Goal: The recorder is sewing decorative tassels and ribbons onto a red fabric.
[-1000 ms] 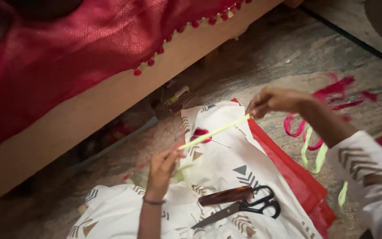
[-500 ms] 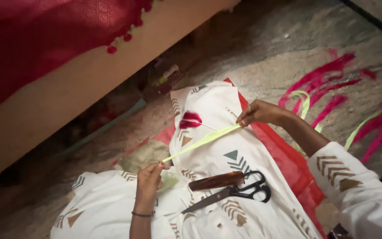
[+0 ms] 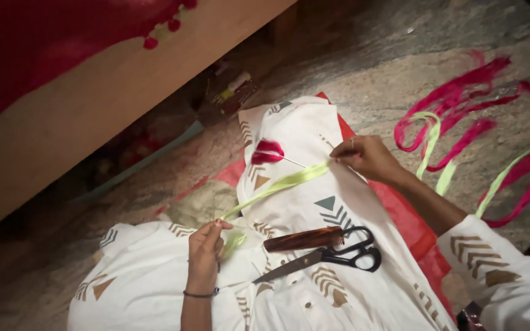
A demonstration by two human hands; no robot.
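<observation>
Head view, dim and blurred; I cannot make out what sits in the dark gap under the wooden bed frame, and red bedding is cut off at the top edge. Floor is mottled stone. White patterned cloth lies over a red sheet at the floor's centre. Left hand is closed, pinching one end of a yellow-green ribbon; right hand is closed, pinching the other end, ribbon taut above the cloth. Black-handled scissors and a brown comb lie on the cloth between the forearms. Loose pink and green ribbons lie near the right edge.
</observation>
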